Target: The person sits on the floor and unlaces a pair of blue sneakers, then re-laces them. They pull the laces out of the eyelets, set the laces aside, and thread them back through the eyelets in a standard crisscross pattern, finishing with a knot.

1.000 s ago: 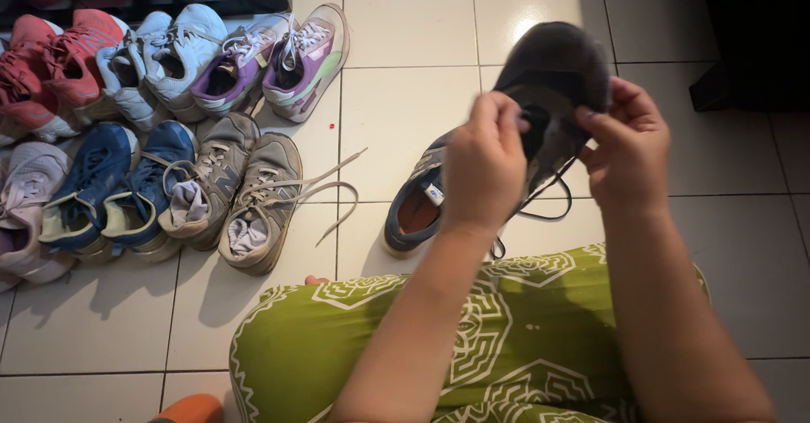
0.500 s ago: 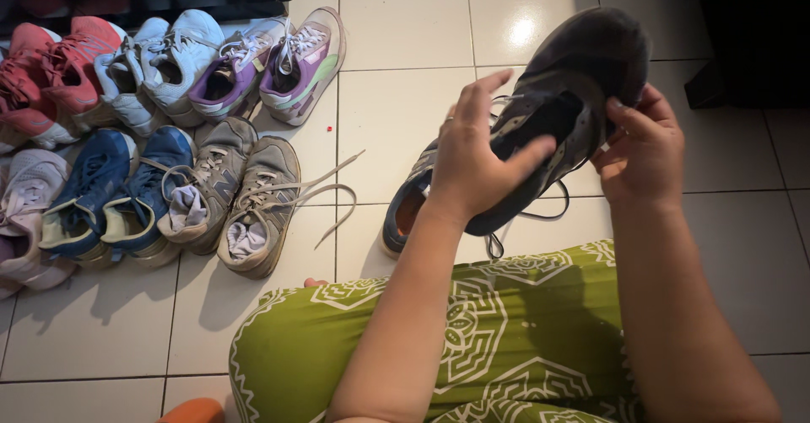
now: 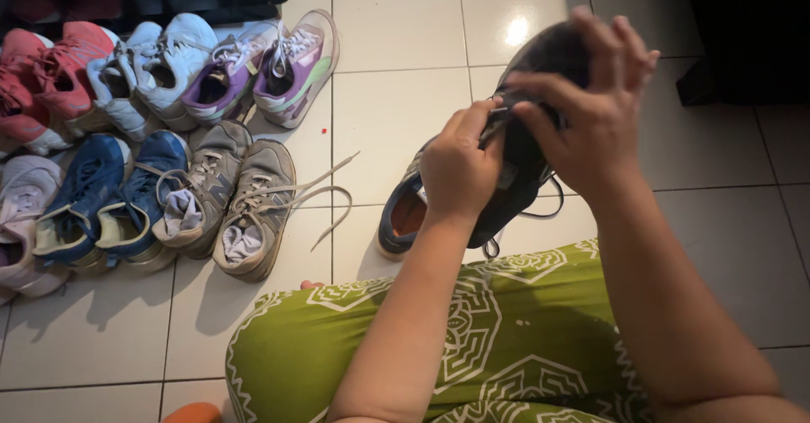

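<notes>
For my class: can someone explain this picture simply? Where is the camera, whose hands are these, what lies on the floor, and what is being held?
The camera sits on a person's head and looks down, so the two bare arms belong to that person, who sits on the floor in green patterned trousers. The left hand and the right hand both hold a dark shoe up above the white floor tiles. A second dark shoe with an orange inside lies on the tiles below it. To the left, rows of shoes stand in pairs: grey shoes with loose laces, blue shoes, purple shoes, pale blue shoes and pink shoes.
</notes>
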